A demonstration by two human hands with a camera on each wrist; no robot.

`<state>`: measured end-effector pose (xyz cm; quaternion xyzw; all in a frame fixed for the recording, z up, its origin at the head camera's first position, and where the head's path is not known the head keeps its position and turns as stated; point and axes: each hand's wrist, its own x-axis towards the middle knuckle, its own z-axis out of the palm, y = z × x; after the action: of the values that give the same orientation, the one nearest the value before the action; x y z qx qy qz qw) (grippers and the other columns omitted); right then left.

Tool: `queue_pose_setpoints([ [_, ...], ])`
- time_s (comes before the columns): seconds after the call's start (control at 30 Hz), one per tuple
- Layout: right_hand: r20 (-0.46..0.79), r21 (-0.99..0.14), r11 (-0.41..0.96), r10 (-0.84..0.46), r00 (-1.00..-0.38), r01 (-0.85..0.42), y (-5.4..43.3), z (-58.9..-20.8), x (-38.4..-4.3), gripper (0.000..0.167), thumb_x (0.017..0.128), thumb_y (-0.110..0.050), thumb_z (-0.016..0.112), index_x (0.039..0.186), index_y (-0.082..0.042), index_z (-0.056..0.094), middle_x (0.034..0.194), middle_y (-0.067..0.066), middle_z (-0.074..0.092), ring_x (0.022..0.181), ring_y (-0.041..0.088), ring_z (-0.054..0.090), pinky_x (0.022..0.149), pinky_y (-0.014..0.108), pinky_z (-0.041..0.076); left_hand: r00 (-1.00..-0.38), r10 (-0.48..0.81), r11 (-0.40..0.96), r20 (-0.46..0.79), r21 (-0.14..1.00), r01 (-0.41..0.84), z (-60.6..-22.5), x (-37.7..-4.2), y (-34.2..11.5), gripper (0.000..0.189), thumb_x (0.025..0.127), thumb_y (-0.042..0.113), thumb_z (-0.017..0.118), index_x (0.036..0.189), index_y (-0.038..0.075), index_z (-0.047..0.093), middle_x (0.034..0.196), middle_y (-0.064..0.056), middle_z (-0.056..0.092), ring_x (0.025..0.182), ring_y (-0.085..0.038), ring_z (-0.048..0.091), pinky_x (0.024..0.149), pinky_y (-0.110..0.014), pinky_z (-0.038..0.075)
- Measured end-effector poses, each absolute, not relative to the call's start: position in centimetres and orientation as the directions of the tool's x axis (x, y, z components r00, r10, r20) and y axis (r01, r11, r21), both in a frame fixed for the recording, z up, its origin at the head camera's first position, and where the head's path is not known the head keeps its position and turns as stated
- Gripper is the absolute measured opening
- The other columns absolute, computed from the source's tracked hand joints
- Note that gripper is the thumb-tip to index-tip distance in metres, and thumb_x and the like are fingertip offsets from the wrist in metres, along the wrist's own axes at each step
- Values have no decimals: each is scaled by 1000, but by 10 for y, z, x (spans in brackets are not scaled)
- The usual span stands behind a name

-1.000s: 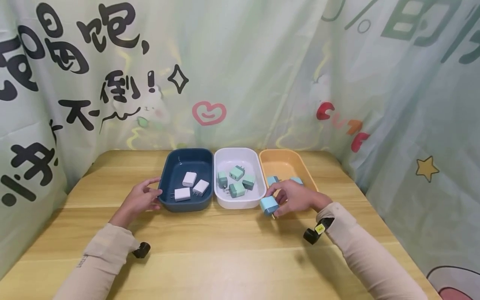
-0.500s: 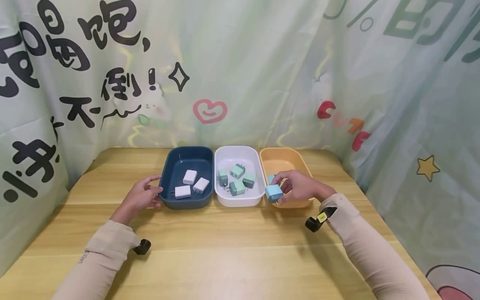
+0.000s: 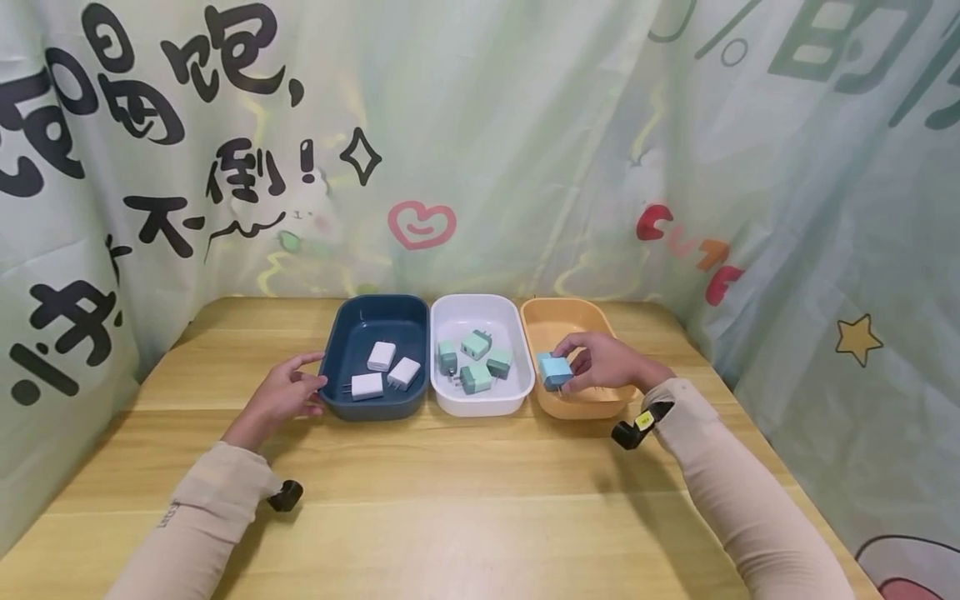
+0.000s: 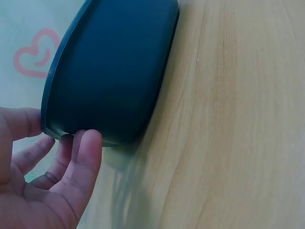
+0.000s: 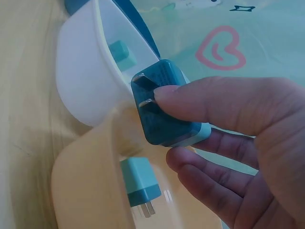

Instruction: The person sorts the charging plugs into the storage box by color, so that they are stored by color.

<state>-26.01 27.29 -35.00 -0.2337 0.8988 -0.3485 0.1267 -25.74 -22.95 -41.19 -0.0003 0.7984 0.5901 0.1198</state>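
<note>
My right hand (image 3: 606, 363) pinches a blue USB charger plug (image 3: 555, 372) over the left part of the orange tray (image 3: 592, 406). In the right wrist view, its dark blue end (image 5: 162, 112) with two metal prongs shows beside the thumb. Another blue charger (image 5: 139, 180) lies inside the orange tray. My left hand (image 3: 283, 392) rests with extended fingers against the left end of the dark blue tray (image 3: 378, 410). Several white chargers (image 3: 381, 357) lie in that tray. The white tray (image 3: 480, 405) between them holds several mint-green chargers (image 3: 476, 379).
The three trays stand side by side near the back of the wooden table (image 3: 450, 500). A printed cloth (image 3: 510, 167) hangs close behind them and along both sides. Black wrist cameras (image 3: 285, 496) sit under both forearms.
My right hand has moved right and back with the blue charger, from in front of the trays to over the orange tray. My left hand stays at the dark blue tray.
</note>
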Motion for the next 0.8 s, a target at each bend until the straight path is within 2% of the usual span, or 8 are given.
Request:
queue_pose_setpoints([
  [0.37,-58,-694,657,-458,-887,-294,279,-351,-272,42,72,-8,85,108,-2,62,103,12,61,84,23,66,68,33,57,-973,140,299,-184,945,-135,-414,-260,-230,57,101,12,51,152,6,26,110,-23,52,77,-23,62,70,-37,58],
  [0.8,-22,-692,667,-403,-915,-277,281,-354,-282,42,73,-9,85,108,-2,63,105,13,60,88,29,65,74,35,56,-973,136,294,-188,945,-141,-416,-260,-232,58,100,12,53,152,6,27,110,-22,52,74,-24,62,68,-35,58],
])
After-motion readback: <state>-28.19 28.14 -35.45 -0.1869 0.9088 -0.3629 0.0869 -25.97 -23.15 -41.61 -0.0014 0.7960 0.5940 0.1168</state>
